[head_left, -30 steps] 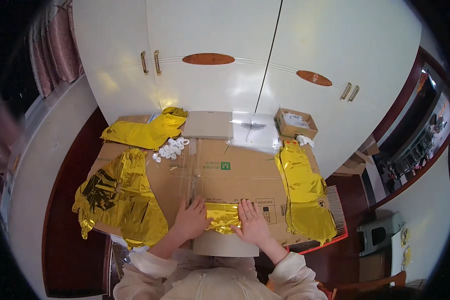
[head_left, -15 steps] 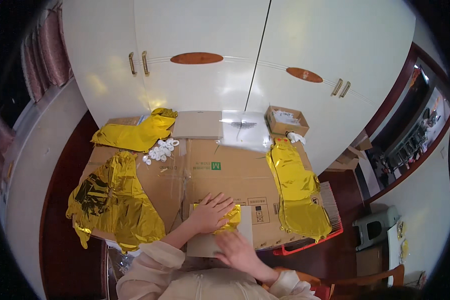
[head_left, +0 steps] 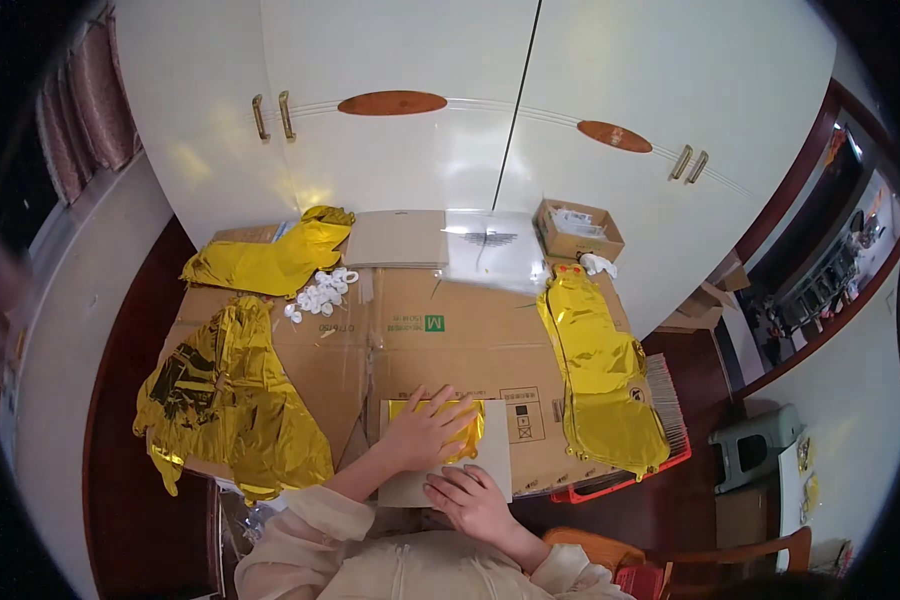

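A folded piece of gold foil (head_left: 467, 432) lies on a grey cardboard sheet (head_left: 495, 462) at the near edge of the table. My left hand (head_left: 422, 432) rests flat over the foil with its fingers spread, covering much of it. Just below the foil, my right hand (head_left: 473, 500) lies on the near part of the sheet, fingers stretched out and pointing left. Part of the foil shows between and beyond the left fingers. Neither hand grips anything that I can see.
Gold foil balloons lie at the left (head_left: 235, 400), back left (head_left: 280, 255) and right (head_left: 605, 370). White rings (head_left: 320, 295) are piled near the back. Behind stand a grey card stack (head_left: 397, 238), clear plastic sleeves (head_left: 490, 250) and a small cardboard box (head_left: 580, 230). A red-rimmed basket (head_left: 680, 455) sits right.
My right hand, blurred before, has settled lower on the card with its fingers flat. The left hand stays on the foil. The whole view has shifted slightly.
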Motion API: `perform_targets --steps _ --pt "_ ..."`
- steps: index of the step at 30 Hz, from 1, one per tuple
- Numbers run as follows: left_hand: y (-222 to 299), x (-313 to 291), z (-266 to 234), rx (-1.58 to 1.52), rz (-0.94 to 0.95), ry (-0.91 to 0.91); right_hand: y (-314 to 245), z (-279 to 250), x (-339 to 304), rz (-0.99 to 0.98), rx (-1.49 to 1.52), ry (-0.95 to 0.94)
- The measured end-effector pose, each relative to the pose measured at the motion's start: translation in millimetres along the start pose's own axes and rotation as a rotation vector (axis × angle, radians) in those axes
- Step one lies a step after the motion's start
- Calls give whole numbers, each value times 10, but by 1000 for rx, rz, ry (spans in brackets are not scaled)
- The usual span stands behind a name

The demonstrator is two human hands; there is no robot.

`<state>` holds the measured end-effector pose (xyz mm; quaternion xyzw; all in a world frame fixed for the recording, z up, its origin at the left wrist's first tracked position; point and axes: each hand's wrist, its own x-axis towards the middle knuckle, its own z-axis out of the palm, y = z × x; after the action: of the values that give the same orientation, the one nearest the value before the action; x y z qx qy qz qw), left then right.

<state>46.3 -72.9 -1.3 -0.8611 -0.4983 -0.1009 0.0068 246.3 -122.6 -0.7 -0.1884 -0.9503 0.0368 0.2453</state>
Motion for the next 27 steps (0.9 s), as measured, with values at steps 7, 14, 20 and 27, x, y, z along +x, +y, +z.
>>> perform_targets --steps 7,14,20,27 --pt "20 -41 17 -45 14 14 -14 -49 24 -21 -33 -29" --pt "92 -35 -44 -20 41 17 -35 -59 27 7 -3 -30" --pt "109 -48 -16 -3 48 22 12 1 9 0 46 -8" --pt "129 -68 11 -1 33 27 27 -95 43 65 302 -24"
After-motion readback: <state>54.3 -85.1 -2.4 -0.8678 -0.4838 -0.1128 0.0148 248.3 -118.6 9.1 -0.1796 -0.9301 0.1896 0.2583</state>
